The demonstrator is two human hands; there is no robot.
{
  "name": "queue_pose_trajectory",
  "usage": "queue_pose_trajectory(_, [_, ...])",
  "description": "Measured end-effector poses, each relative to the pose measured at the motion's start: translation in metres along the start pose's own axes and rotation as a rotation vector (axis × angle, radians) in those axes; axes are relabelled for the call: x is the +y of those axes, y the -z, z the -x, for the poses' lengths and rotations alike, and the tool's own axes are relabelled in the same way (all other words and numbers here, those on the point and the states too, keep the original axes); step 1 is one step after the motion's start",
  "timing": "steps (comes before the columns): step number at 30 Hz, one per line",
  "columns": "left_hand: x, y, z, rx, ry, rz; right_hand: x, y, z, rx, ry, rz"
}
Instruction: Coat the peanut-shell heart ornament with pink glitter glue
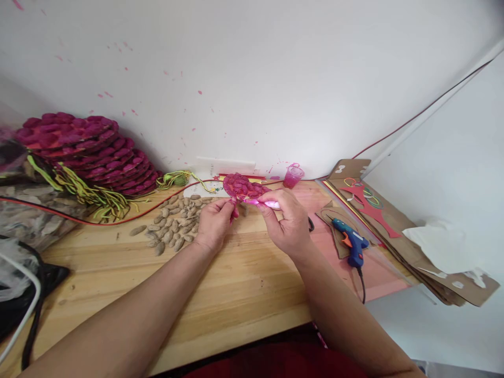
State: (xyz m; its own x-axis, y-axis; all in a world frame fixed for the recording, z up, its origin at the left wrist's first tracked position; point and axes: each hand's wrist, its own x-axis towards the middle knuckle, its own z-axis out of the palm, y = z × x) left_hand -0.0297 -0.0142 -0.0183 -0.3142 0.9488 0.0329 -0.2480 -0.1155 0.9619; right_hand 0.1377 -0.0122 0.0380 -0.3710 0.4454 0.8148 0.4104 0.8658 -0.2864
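Observation:
Above the table, my left hand (216,223) is closed on the lower edge of a peanut-shell-covered piece (242,185) painted magenta. Between the fingers and thumb of my right hand (286,220) is a paintbrush (270,204) with a pale, pink-stained handle. Its pink tip points left at the piece's lower edge, close to my left fingertips; whether it touches cannot be made out. Unpainted peanut shells (175,226) lie loose beside my left hand. Behind my right hand stands a clear plastic cup (293,176) stained with pink paint.
A stack of magenta shell-covered pieces (98,152) with yellow-green yarn (106,194) stands at left, near bagged shells (35,210). A red-black cable (129,219) crosses the table. At right lie a blue glue gun (352,244), cardboard (441,283), a red cutout (372,207) and white tissue (441,244).

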Motion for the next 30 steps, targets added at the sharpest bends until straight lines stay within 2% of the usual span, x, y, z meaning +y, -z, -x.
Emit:
queue_pose_trajectory(6, [0.001,0.001,0.000,0.004,0.010,0.010,0.004,0.000,0.002,0.040,-0.053,0.053])
queue_pose_trajectory(11, [0.000,0.001,0.001,-0.011,-0.009,-0.004,0.006,-0.002,0.004,0.040,-0.061,-0.006])
queue_pose_trajectory(22, [-0.006,0.002,0.001,-0.007,-0.072,-0.057,0.010,-0.003,0.005,0.108,-0.187,-0.013])
queue_pose_trajectory(30, [-0.004,0.001,0.003,-0.005,-0.081,-0.046,0.011,-0.003,0.005,0.128,-0.198,-0.025])
